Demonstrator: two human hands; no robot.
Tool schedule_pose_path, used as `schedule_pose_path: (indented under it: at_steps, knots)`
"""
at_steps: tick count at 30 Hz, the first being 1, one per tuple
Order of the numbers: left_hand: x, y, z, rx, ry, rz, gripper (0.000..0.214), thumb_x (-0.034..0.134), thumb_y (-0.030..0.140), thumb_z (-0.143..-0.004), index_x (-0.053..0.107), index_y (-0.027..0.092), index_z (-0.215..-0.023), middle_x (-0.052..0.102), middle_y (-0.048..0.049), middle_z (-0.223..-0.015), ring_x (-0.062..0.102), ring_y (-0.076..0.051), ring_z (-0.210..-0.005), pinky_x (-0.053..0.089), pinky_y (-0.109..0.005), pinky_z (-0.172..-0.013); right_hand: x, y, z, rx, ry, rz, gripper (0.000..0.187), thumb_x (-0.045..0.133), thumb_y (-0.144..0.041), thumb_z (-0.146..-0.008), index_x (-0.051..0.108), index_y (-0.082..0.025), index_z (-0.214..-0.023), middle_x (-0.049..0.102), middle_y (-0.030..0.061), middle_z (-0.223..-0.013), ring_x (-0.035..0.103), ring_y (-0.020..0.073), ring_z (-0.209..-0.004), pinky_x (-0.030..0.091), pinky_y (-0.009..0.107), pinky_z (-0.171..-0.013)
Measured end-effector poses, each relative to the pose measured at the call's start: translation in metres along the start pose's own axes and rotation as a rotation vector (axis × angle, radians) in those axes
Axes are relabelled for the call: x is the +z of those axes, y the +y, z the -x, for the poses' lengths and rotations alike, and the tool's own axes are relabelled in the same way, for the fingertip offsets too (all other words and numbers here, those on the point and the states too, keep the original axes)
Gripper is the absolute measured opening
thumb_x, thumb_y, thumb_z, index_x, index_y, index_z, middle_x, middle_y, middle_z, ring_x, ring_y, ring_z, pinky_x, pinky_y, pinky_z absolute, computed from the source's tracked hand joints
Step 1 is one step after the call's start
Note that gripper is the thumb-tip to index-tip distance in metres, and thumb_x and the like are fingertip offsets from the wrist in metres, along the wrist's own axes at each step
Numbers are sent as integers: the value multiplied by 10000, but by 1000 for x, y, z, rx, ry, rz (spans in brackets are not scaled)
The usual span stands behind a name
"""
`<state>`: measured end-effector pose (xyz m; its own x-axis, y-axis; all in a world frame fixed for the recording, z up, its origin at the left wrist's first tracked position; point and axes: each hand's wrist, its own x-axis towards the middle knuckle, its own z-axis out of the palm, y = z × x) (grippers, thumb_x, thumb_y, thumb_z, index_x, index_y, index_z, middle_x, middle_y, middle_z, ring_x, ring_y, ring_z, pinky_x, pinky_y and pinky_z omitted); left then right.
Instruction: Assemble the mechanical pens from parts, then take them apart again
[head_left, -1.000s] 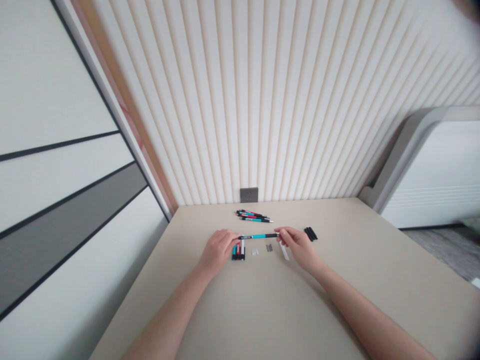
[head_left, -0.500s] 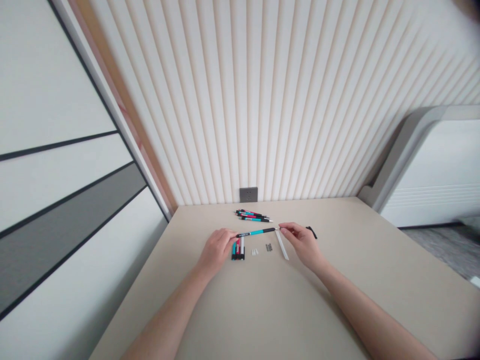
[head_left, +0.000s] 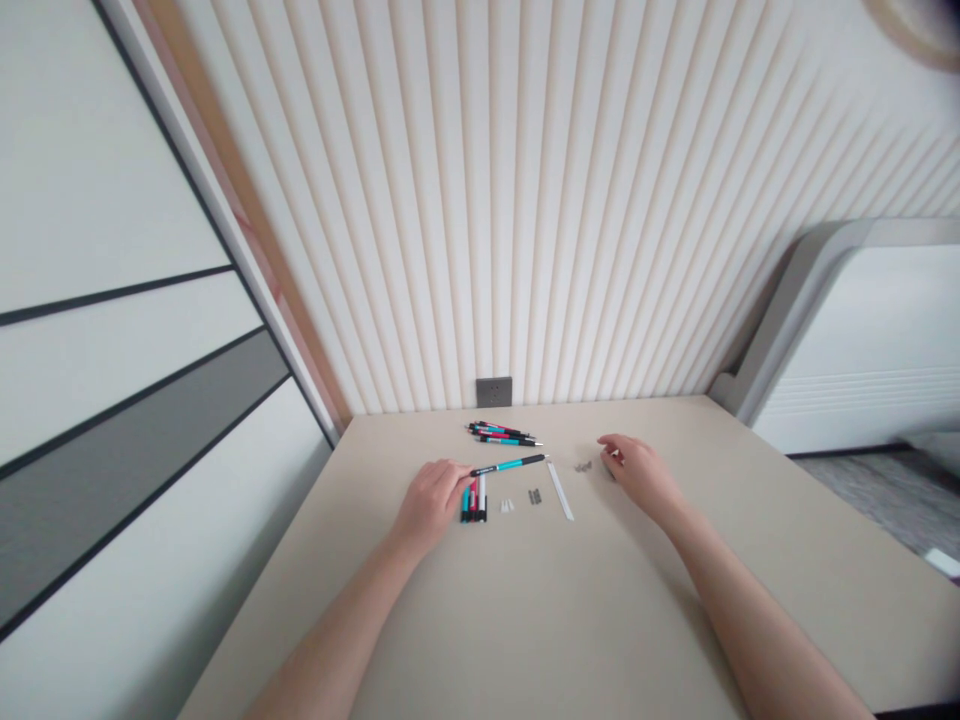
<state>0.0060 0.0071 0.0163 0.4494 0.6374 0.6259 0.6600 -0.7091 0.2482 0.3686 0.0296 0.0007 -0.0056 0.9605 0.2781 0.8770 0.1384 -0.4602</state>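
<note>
My left hand [head_left: 429, 505] is closed on the back end of a blue and black pen [head_left: 510, 465], held nearly level with its tip to the right. My right hand [head_left: 637, 475] hovers farther right with thumb and index finger apart and no held thing visible. Just left of its fingertips lie small metal-looking pieces [head_left: 583, 466]. Below the pen lie a row of blue, red and white pen barrels [head_left: 474, 500], small white cone-shaped parts [head_left: 507, 506], small grey spring-like parts [head_left: 535, 496] and slim white sticks [head_left: 561, 490].
Several assembled-looking pens [head_left: 502, 433] lie in a group farther back on the beige table [head_left: 480, 620]. A dark socket [head_left: 494, 391] is on the ribbed wall behind. A white cabinet [head_left: 150, 520] borders the left side, and a pale headboard [head_left: 862, 340] stands at right.
My right hand has moved right, away from the pen tip, uncovering the small metal-looking pieces. The black piece beside it is now out of sight. My left hand still holds the pen.
</note>
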Motion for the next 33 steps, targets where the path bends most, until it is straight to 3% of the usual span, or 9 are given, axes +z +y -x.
schedule_pose_path:
  at_steps: [5,14,33]
  knots:
    - [0,-1,0,7,-5,-16,150,441,245,-990,585,205,-1000,674,-47,-901,619,-191,-844,485,-343,-757,3,-5,3,-17,-78,165,240,500,-184,-874,652,-209,-1058,701,71,-909,622,219,-884,420,308,-763]
    - [2,-2,0,8,-11,-25,154,445,250,-990,592,204,-989,672,-48,-896,611,-193,-836,484,-340,-751,13,-3,1,-63,-110,357,356,469,-140,-906,623,-188,-1223,726,112,-1011,614,249,-984,404,344,-831]
    - [3,-3,1,10,-53,-22,163,440,248,-996,594,196,-1008,670,-45,-915,601,-191,-862,466,-337,-773,13,-10,1,-118,-155,303,422,424,-98,-913,575,-195,-1295,720,76,-1081,588,231,-1060,379,336,-878]
